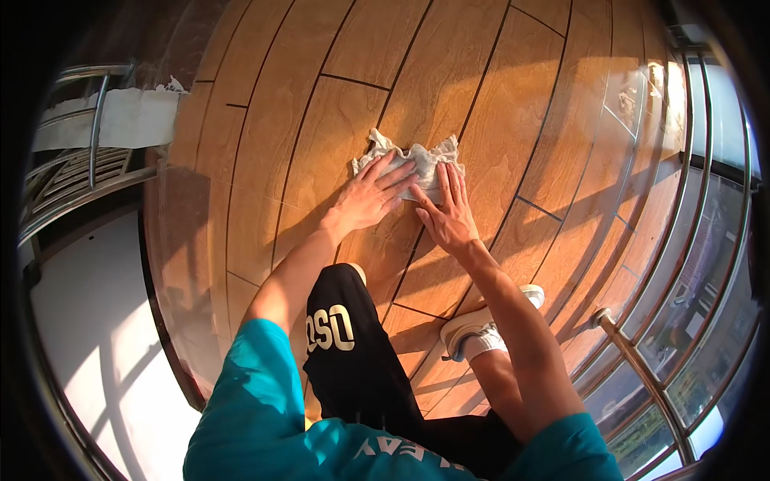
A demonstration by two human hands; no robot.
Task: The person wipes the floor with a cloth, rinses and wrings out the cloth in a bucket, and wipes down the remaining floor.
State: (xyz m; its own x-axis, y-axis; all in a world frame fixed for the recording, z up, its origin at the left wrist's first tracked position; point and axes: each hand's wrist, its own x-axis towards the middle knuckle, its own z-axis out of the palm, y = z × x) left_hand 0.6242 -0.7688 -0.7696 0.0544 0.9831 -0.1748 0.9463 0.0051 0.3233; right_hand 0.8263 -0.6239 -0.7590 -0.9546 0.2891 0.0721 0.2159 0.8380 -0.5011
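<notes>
A crumpled white cloth lies spread on the wood-look tiled floor, its far edge bunched into folds. My left hand presses flat on the cloth's left part, fingers stretched out and slightly spread. On the right part rests my right hand, fingers extended forward and the thumb pointing toward the left hand. Both palms face down, and neither hand grips the cloth. The part of the cloth beneath the fingers is hidden.
A metal railing with glass behind it runs along the right. At the left are more metal rails and a white surface beyond the floor's dark edge. My shoe and bent knee are close behind the hands.
</notes>
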